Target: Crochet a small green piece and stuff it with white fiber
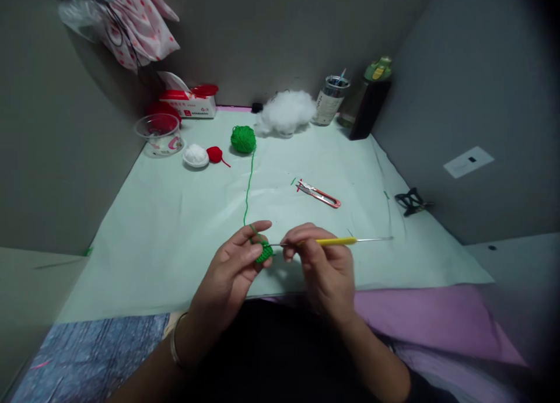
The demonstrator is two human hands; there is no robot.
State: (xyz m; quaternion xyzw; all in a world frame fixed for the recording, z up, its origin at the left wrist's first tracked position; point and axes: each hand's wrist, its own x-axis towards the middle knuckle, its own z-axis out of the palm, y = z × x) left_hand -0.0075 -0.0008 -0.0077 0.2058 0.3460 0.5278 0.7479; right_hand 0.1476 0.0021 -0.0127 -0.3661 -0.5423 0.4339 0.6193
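Between the thumb and fingers of my left hand [236,260] is a small green crochet piece [264,253]. Green yarn runs from it over my raised index finger and back to a green yarn ball [243,139]. My right hand [326,263] is closed around a crochet hook with a yellow handle [336,241]. The hook's left metal end touches the top of the green piece; its other thin end points right. Whether the tip is inside a stitch I cannot tell. Beyond my right hand lie thread snips [318,193] with orange-red handles.
White stuffing [286,112] lies at the back, beside a can of pens [331,102] and a dark bottle [371,102]. On the left are a clear tub [160,137], a tissue box [192,104], a white yarn ball [195,156] and a red one [214,154]. Black clippers [411,202] sit far right.
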